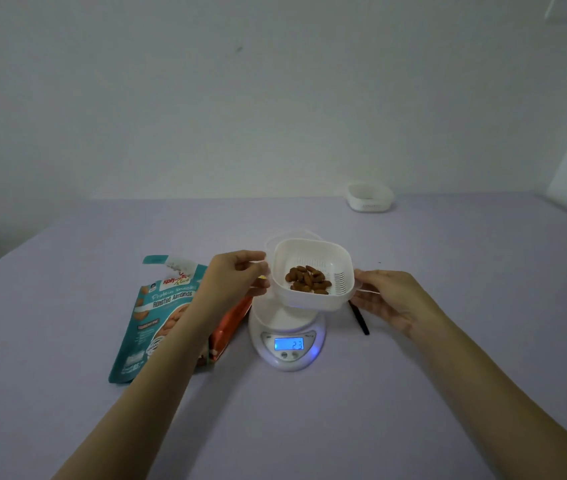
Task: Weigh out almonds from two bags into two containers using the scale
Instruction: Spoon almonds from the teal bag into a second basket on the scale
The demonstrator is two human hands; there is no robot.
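on the table (448,375), the teal bag (157,313) lies under your left forearm. the scale (289,344) sits between your hands. your left hand (233,278) and right hand (393,299) each pinch a side of the container (309,303) of almonds (308,280), level, directly over the scale. the empty container (370,197) lies far beyond your right hand, the nearer one.

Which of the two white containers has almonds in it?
The near container, gripped by left hand and right hand above the scale, holds almonds; the far container at the back right shows none.

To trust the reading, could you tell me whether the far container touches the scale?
Apart: the head view shows bare table between far container and scale.
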